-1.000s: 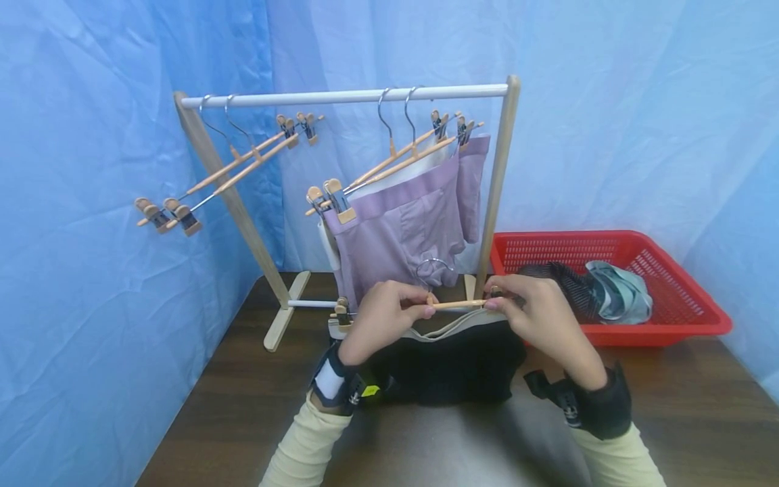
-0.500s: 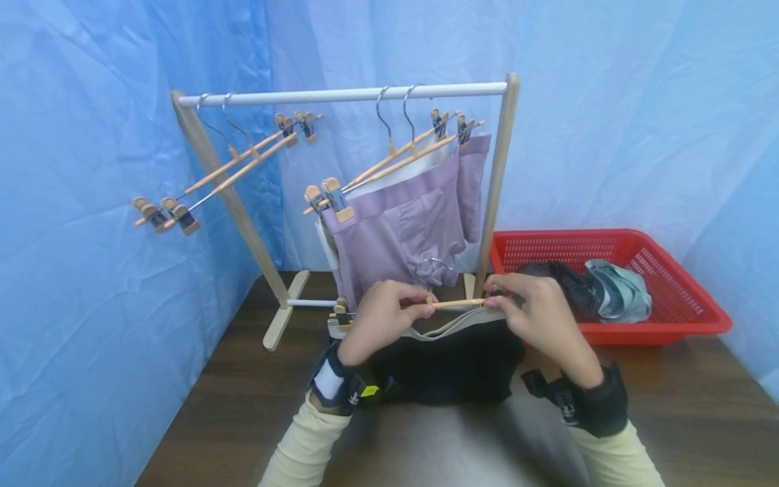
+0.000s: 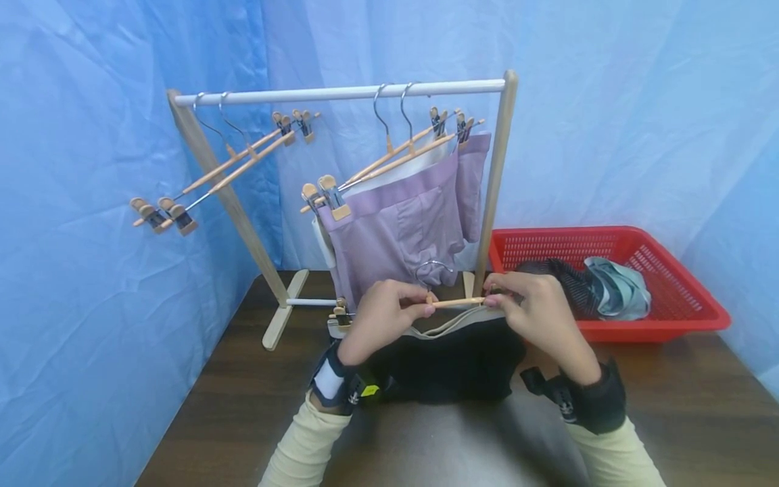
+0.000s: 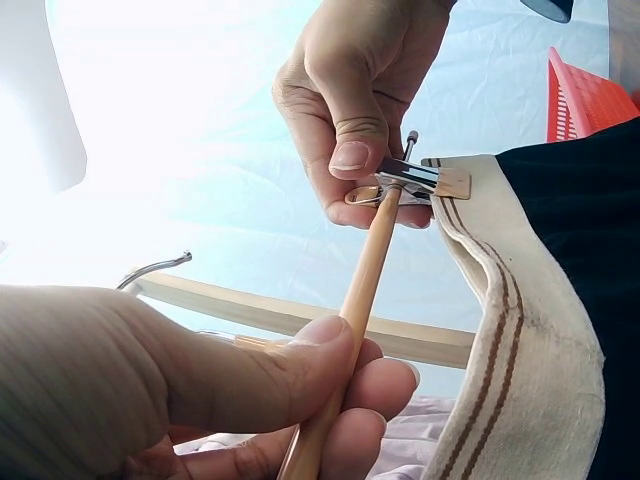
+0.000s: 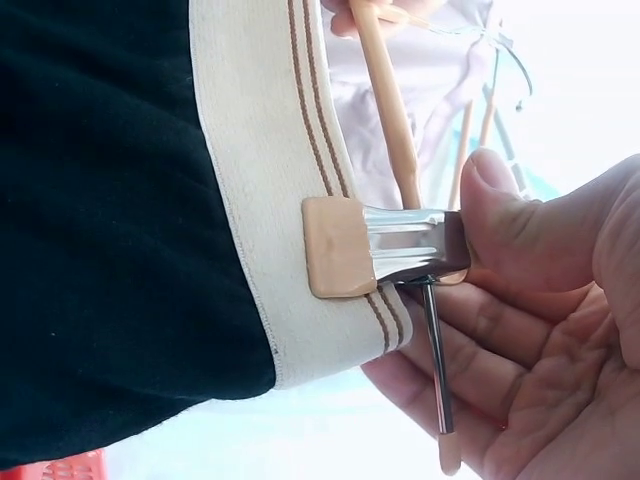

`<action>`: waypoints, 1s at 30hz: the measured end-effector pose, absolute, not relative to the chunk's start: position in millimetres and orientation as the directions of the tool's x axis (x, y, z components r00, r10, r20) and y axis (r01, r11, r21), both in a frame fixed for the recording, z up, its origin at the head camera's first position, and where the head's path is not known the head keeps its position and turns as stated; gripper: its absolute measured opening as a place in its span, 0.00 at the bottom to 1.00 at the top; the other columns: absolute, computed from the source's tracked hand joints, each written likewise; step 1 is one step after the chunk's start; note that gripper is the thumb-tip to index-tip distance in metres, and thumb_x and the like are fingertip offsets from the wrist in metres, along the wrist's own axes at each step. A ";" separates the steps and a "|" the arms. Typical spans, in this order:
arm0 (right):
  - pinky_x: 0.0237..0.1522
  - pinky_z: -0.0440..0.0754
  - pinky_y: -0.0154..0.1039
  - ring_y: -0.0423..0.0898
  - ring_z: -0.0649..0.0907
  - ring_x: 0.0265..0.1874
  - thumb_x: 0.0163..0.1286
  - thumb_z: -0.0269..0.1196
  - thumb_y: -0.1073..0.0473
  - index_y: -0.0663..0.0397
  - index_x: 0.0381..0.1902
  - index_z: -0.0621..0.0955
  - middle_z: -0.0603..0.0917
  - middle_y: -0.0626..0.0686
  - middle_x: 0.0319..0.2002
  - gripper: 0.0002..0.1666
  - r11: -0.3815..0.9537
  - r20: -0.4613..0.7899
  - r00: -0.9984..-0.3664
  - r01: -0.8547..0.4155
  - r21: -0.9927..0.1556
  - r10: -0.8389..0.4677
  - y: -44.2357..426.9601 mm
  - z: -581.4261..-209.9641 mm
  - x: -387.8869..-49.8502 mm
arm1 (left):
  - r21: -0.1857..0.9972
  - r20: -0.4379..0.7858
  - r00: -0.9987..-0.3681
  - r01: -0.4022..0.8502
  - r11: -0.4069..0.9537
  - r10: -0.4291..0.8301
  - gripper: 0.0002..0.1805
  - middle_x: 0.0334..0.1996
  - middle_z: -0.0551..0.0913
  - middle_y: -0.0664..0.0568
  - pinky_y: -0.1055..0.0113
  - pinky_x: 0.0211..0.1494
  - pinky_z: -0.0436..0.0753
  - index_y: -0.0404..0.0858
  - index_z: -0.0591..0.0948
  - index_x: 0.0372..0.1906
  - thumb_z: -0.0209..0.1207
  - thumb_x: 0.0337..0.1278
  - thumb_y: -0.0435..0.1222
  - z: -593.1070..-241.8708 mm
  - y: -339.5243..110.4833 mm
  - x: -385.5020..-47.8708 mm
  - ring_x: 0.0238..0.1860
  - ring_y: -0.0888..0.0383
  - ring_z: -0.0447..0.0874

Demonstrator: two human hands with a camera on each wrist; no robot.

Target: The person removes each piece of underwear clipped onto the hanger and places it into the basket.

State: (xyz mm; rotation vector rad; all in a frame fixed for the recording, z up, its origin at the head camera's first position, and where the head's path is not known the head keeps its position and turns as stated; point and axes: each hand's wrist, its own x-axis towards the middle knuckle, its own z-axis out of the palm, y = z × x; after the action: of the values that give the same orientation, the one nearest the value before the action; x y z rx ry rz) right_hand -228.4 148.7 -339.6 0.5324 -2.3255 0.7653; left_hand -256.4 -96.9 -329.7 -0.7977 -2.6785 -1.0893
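My left hand [image 3: 383, 311] pinches the wooden bar of a clip hanger [image 3: 458, 303] between thumb and fingers. The thumb and fingers of my right hand [image 3: 538, 308] grip the clip [image 5: 340, 245] at the hanger's right end. In the right wrist view that clip's tan pad lies flat over the cream waistband [image 5: 255, 130] of black underpants [image 3: 450, 365], near the corner. Another clip [image 3: 341, 316] at the left end sits at the waistband too. Between the two clips the waistband sags below the bar. The hanger's metal hook [image 3: 435, 262] points up.
A small rack [image 3: 502, 169] stands behind my hands, with lilac underpants [image 3: 402, 230] and a white garment clipped on hangers at its right. Bare clip hangers [image 3: 243, 166] hang at its left. A red basket [image 3: 654, 333] with crumpled garments [image 3: 621, 291] stands to the right.
Both hands keep the same hold on the hanger and its clip. The rack and basket appear slightly higher in the view, the rack also slightly further left.
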 end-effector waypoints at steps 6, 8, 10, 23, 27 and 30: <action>0.25 0.79 0.35 0.44 0.80 0.23 0.53 0.79 0.67 0.62 0.41 0.89 0.91 0.56 0.32 0.15 0.761 0.692 -0.702 -0.538 -0.363 -0.166 147.5 -339.6 -228.5 | 0.592 0.333 -0.843 0.536 0.602 0.423 0.04 0.31 0.90 0.57 0.70 0.33 0.76 0.43 0.92 0.39 0.71 0.59 0.37 -330.6 -96.7 -257.6 0.29 0.61 0.78; 0.26 0.80 0.36 0.44 0.80 0.23 0.53 0.79 0.67 0.62 0.40 0.90 0.91 0.56 0.32 0.15 0.766 0.694 -0.703 -0.531 -0.364 -0.158 146.8 -339.5 -228.1 | 0.588 0.336 -0.840 0.540 0.602 0.425 0.04 0.31 0.90 0.57 0.70 0.34 0.76 0.43 0.92 0.38 0.71 0.59 0.37 -330.8 -96.5 -258.0 0.29 0.61 0.78; 0.26 0.80 0.36 0.44 0.80 0.22 0.54 0.79 0.66 0.61 0.40 0.90 0.91 0.56 0.33 0.15 0.765 0.691 -0.707 -0.525 -0.373 -0.148 146.1 -339.1 -227.4 | 0.593 0.330 -0.842 0.536 0.601 0.426 0.04 0.31 0.90 0.57 0.70 0.34 0.76 0.43 0.92 0.39 0.71 0.59 0.37 -331.2 -96.3 -258.2 0.29 0.61 0.78; 0.28 0.83 0.37 0.45 0.82 0.22 0.56 0.77 0.68 0.60 0.39 0.90 0.91 0.57 0.34 0.12 0.771 0.694 -0.709 -0.510 -0.382 -0.126 144.9 -337.4 -227.6 | 0.611 0.311 -0.844 0.530 0.587 0.438 0.04 0.27 0.87 0.57 0.69 0.33 0.76 0.43 0.92 0.39 0.71 0.59 0.36 -333.1 -94.2 -258.1 0.29 0.60 0.78; 0.33 0.88 0.44 0.48 0.85 0.25 0.57 0.76 0.68 0.62 0.42 0.90 0.91 0.58 0.35 0.13 0.762 0.678 -0.724 -0.507 -0.402 -0.124 145.3 -336.9 -227.0 | 0.601 0.322 -0.840 0.538 0.591 0.438 0.04 0.28 0.87 0.56 0.70 0.35 0.76 0.43 0.91 0.38 0.71 0.60 0.36 -333.7 -94.1 -258.7 0.29 0.60 0.78; 0.34 0.88 0.50 0.50 0.85 0.27 0.57 0.76 0.68 0.63 0.44 0.89 0.91 0.59 0.37 0.16 0.768 0.657 -0.743 -0.494 -0.408 -0.128 144.8 -336.4 -226.0 | 0.586 0.333 -0.836 0.546 0.598 0.436 0.03 0.28 0.87 0.56 0.70 0.34 0.75 0.43 0.91 0.37 0.70 0.60 0.36 -334.5 -94.3 -259.3 0.29 0.59 0.77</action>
State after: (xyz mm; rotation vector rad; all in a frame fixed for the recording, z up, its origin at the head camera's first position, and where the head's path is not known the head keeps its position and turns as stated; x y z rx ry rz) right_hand -226.0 144.8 -336.4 0.4620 -2.3381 0.7704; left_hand -259.3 -94.3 -334.5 -0.8258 -2.6672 -1.0580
